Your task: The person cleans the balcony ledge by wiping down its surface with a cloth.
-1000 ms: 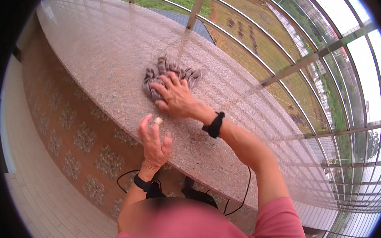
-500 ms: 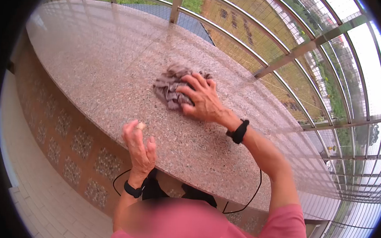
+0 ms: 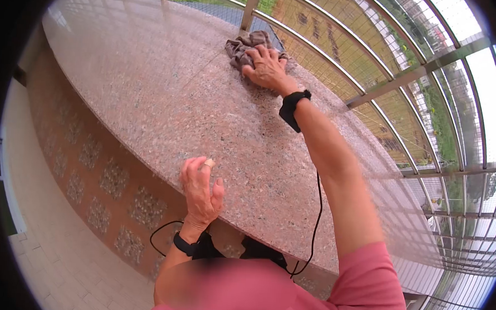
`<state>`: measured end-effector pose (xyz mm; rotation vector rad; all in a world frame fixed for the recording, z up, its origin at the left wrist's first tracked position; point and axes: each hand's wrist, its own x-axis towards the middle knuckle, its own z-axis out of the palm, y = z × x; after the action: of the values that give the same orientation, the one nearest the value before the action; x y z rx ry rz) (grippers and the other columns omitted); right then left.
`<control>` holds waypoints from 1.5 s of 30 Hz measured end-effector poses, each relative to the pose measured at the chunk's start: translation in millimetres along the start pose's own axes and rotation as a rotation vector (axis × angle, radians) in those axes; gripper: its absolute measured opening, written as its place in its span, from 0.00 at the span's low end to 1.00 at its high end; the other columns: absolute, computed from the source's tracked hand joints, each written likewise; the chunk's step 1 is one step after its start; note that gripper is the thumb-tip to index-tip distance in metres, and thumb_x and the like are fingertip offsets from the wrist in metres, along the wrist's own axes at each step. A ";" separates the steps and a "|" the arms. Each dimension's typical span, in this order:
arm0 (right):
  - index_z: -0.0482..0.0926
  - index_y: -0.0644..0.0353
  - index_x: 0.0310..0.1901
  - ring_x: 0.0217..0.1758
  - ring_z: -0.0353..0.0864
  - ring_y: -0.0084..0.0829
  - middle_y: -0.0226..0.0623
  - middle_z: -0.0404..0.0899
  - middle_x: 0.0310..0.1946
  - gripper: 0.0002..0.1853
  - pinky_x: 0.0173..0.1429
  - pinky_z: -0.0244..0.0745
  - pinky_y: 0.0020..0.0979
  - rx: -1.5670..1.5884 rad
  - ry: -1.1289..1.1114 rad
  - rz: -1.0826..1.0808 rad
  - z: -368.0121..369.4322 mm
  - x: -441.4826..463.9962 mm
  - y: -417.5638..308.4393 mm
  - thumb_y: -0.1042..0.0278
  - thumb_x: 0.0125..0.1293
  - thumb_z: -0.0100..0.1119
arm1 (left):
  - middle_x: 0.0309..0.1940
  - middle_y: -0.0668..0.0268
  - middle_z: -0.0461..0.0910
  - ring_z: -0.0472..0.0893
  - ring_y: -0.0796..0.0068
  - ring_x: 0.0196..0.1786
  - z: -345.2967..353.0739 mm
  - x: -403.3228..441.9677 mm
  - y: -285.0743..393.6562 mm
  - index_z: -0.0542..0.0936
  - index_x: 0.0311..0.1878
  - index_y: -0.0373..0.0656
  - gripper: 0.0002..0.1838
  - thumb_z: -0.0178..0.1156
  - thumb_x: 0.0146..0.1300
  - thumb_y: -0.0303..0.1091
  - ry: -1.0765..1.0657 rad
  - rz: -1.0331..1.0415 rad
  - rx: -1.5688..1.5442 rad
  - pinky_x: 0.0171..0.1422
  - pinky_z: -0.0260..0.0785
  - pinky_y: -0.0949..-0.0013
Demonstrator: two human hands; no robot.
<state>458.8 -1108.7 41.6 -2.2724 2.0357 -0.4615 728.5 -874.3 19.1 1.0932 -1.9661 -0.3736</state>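
A crumpled grey-brown cloth [image 3: 243, 49] lies on the speckled pinkish stone counter [image 3: 150, 94], near its far edge by the railing. My right hand [image 3: 268, 71] presses down on it from the near side, fingers spread over the folds and the arm stretched out. Close to the counter's near edge is my left hand [image 3: 202, 194], its fingers loosely bent, the thumb apart and nothing gripped. A small beige patch, perhaps a plaster, shows at one of its fingertips. Both wrists wear black bands.
A metal railing [image 3: 315, 57] with wire mesh runs along the far and right sides of the counter. A thin black cable [image 3: 316, 226] hangs near my right arm. Below the near edge is a floor with pebbled squares [image 3: 114, 179] and pale tiles.
My right hand has pushed the cloth away from me, from the middle of the counter to the far edge by the railing. My left hand stays near the front edge, shifted slightly in view.
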 end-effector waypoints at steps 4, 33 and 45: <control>0.69 0.44 0.66 0.74 0.53 0.51 0.44 0.59 0.71 0.32 0.67 0.55 0.62 -0.053 -0.096 -0.149 -9.5 -69.1 -41.2 0.49 0.59 0.56 | 0.56 0.48 0.69 0.67 0.44 0.62 2.5 -1.3 -0.1 0.72 0.55 0.34 0.22 0.54 0.61 0.37 0.025 -0.010 -0.011 0.68 0.56 0.45; 0.67 0.40 0.66 0.74 0.55 0.49 0.37 0.60 0.70 0.30 0.67 0.53 0.65 -0.055 -0.068 0.252 -70.4 -147.7 135.8 0.45 0.61 0.53 | 0.52 0.48 0.72 0.70 0.45 0.60 6.0 -5.2 -4.6 0.71 0.55 0.32 0.19 0.51 0.67 0.34 -0.039 0.027 0.089 0.68 0.56 0.46; 0.67 0.44 0.65 0.75 0.52 0.54 0.43 0.57 0.71 0.32 0.71 0.52 0.58 -0.085 -0.078 0.222 -92.2 -339.7 18.7 0.55 0.56 0.57 | 0.49 0.54 0.73 0.71 0.49 0.58 -0.7 1.2 -3.0 0.74 0.51 0.35 0.18 0.56 0.60 0.33 -0.142 0.142 -0.028 0.67 0.58 0.46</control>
<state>388.0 -764.0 62.8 -2.0369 2.2731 -0.2712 730.5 -876.9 18.3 0.9252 -2.1426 -0.4100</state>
